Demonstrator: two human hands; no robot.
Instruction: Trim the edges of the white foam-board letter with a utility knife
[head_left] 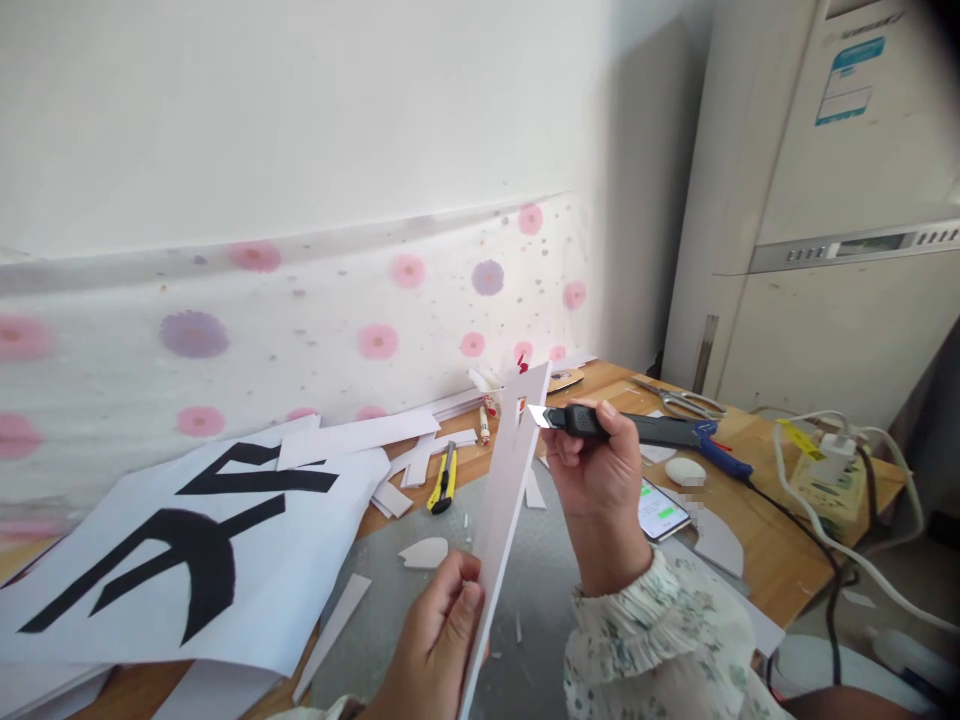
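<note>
My left hand (442, 625) grips the lower part of a long, narrow white foam board strip (504, 510), which stands upright and tilted. A small cut-out shows near the strip's upper end. My right hand (600, 490) is closed around a black utility knife (589, 421), its blade out and pointing left. The blade tip lies over the strip's upper right edge; whether it touches cannot be made out. Below both hands is a grey cutting mat (405, 600) with white offcuts, among them a rounded piece (424, 553).
A yellow utility knife (443, 480) lies beyond the mat. At left is a paper sheet (315, 560) with black shapes. On the right are scissors (679, 398), a phone (661, 510), a blue-handled corded tool (724, 458) and a white charger (832, 455) with loose cables.
</note>
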